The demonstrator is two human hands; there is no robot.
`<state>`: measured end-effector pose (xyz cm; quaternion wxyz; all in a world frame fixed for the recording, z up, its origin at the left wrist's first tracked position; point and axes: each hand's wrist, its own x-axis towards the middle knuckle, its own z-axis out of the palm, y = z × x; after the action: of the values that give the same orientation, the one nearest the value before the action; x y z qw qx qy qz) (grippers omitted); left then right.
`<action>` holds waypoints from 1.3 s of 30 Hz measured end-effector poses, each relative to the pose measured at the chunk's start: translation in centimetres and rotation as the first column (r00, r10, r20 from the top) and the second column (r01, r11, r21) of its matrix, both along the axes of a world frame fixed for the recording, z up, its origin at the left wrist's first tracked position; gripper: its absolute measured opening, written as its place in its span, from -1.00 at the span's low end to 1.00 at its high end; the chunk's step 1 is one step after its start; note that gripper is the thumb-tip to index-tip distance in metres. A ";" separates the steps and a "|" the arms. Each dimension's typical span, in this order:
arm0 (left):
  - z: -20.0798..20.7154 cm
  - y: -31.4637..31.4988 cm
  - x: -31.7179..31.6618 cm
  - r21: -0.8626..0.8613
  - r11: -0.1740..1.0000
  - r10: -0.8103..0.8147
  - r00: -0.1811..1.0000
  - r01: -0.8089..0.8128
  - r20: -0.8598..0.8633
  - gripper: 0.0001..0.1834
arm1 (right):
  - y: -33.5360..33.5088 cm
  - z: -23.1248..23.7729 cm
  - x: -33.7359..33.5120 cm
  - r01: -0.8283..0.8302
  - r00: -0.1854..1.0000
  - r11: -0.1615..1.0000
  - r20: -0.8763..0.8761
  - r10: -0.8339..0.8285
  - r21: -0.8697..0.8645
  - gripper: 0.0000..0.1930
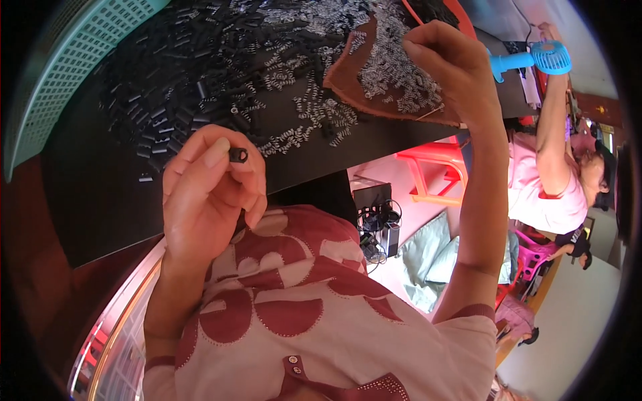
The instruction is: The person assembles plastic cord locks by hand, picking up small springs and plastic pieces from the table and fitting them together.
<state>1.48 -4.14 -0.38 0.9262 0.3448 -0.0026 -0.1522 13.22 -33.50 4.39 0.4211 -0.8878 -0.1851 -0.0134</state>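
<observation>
The black table [100,230] fills the upper left of the view, its dark top strewn with a broad scatter of small black tubular parts [177,100] across its left and middle, some catching pale glints. Loose coiled metal springs [328,120] trail between those parts and the table's near edge, while toward the table's right end a red-brown cloth [344,80] carries a thick heap of similar springs [391,70]. A pale teal perforated basket [70,73] stands along the table's left side, and a bright blue fan [552,58] is at its right end. Over the table's near edge, the left hand [210,180] pinches 1 black hollow piece [238,155] between thumb and fingers, its open end showing. The right hand [455,70] is above the cloth at the table's right, fingers curled toward the thumb; whether the tips meet or hold anything cannot be told. Below the table's near edge, on a pinkish floor [394,170], are a red stool [428,152], a tangle of black cables [381,217] and pale green bags [424,257]. Beyond the table's right end sits 1 co-worker in a pink top [538,190], an arm stretched out; farther off, near a magenta chair [533,254], another person's dark shirt [570,237] bears pale lettering, small and turned sideways.
</observation>
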 end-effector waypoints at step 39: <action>1.0 1.8 -1.7 0.022 0.999 -0.023 0.994 0.026 -0.107 -0.70 | 15.2 1.4 -5.9 -0.502 0.855 0.859 0.210 0.475 0.102 -0.80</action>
<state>-0.23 -2.39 0.58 0.9189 0.3472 0.0444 -0.1819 7.27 -18.25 5.81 0.4591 -0.7718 -0.4400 0.0012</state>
